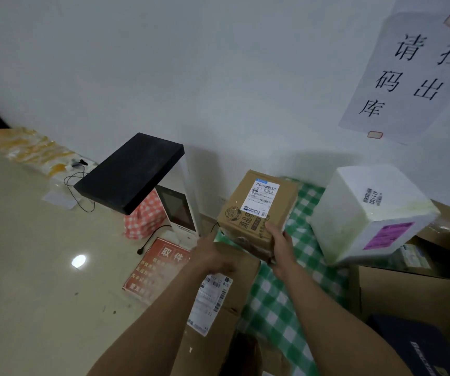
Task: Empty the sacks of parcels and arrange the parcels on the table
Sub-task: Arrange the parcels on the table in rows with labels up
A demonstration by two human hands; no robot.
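Though tilted, cardboard parcel [253, 210] in right fingers [272, 232], left fingers [213, 238] beside.

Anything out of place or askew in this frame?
The white foam box appears tilted, propped on the brown cartons at the right rather than flat on the checked cloth. A black plug lies loose by the red notice. The cardboard parcel gripped by the right hand shows no obvious damage.

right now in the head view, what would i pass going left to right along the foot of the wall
yellow plastic bags → black-topped scanner stand → labelled cardboard parcel → white foam box
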